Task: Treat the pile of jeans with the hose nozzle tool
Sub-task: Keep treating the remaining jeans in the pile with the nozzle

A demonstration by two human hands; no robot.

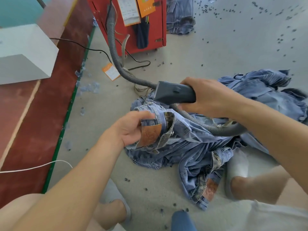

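A pile of light blue jeans (196, 147) lies on the grey floor in front of me. My left hand (131, 127) grips the waistband of the top pair, beside its brown leather patch (150, 134). My right hand (208, 95) holds the dark grey hose nozzle tool (173, 93), whose wide mouth points left and down just above the waistband. The ribbed grey hose (115, 52) runs from the nozzle's handle across the jeans, then loops back to the red machine (150, 39).
More jeans (260, 82) lie at the right, and another stack (180, 17) sits beside the red machine. A white box (25, 52) stands at the left on a red strip. Black cables, an orange tag (110, 71) and small dark scraps lie on the floor. My feet flank the pile.
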